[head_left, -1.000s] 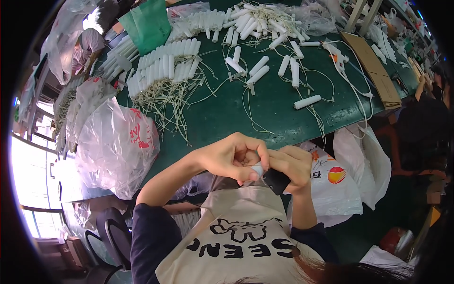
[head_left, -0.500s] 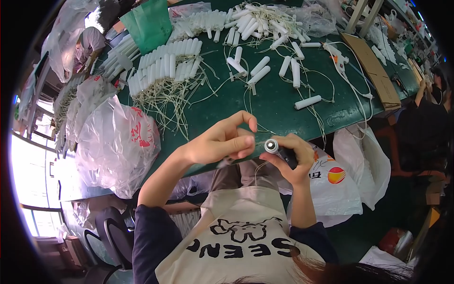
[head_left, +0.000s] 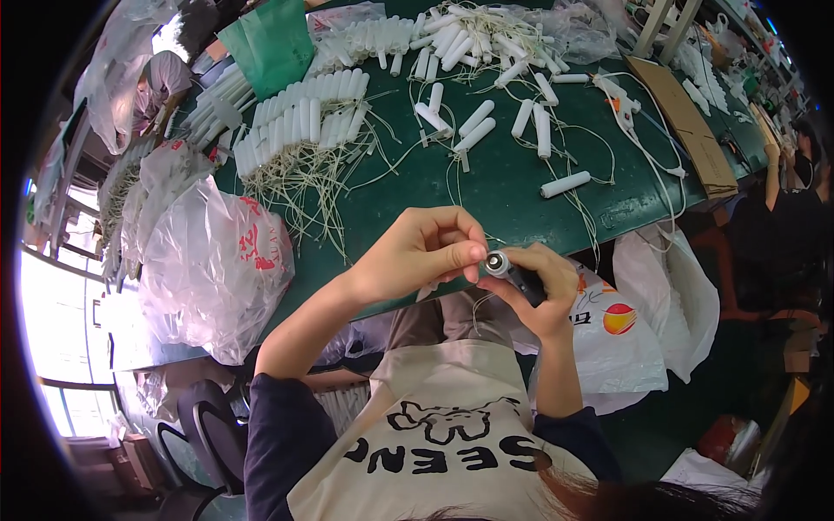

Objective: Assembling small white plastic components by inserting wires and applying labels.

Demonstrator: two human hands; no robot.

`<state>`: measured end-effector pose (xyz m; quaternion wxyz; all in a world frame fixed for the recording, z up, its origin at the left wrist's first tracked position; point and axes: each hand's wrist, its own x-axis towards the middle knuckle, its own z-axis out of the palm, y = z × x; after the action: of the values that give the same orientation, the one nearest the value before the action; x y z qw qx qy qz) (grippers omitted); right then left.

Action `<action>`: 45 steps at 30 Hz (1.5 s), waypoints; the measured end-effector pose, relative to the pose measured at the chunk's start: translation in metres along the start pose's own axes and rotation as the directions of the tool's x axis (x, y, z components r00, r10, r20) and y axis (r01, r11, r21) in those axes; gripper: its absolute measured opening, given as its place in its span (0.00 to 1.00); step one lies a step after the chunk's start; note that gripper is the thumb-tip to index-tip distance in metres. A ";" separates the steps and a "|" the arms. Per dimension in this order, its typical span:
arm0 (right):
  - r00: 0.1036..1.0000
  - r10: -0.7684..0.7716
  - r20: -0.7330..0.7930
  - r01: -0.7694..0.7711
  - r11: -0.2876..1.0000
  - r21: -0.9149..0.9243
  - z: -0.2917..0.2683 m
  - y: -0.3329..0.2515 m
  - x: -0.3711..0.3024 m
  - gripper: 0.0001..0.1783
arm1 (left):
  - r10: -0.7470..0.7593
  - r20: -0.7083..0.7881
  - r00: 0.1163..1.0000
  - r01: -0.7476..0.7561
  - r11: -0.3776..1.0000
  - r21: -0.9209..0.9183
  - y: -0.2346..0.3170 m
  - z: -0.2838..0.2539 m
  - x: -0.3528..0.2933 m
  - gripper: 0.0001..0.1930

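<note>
My right hand [head_left: 549, 282] is wrapped round a black hand tool [head_left: 526, 285] with a silver, ring-shaped end pointing up and to the left. Close against that end, my left hand [head_left: 421, 252] has its thumb and fingers pinched together. Whatever the pinch holds is too small to make out. A thin pale wire [head_left: 476, 314] hangs below the hands at the table's front edge. Beyond them, several white cylinders with cords, such as this single white cylinder [head_left: 565, 185], lie loose on the green table [head_left: 391, 204].
Rows of corded white cylinders [head_left: 300, 122] lie at left, with a heap [head_left: 456, 43] at the back. A clear plastic bag [head_left: 213, 278] bulges at the left edge. A white power strip [head_left: 618, 102] and cardboard [head_left: 682, 130] are at right. Another person [head_left: 786, 182] sits far right.
My left hand has closed from spread, curled fingers into a pinch and moved slightly right, up to the tool's end. My right hand stays almost in place with the tool.
</note>
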<state>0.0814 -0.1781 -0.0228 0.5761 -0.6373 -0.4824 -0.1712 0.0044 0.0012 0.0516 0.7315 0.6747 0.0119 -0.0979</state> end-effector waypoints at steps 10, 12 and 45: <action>1.000 0.004 -0.005 -0.004 1.000 -0.019 -0.003 0.000 0.000 0.20 | -0.118 0.066 0.991 0.118 0.993 0.007 0.005 -0.004 0.006 0.08; 0.999 -0.039 0.002 0.039 0.997 -0.065 -0.002 0.003 0.000 0.24 | -0.075 0.079 0.994 0.080 0.994 -0.073 0.002 -0.005 0.006 0.08; 0.982 -0.187 0.017 0.188 0.978 -0.092 -0.002 0.002 -0.001 0.18 | -0.151 0.414 0.898 0.156 0.987 0.022 0.000 -0.013 0.008 0.13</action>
<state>0.0828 -0.1796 -0.0239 0.5250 -0.6159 -0.5340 -0.2447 0.0140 0.0127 0.0492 0.7113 0.6313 -0.0896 -0.2960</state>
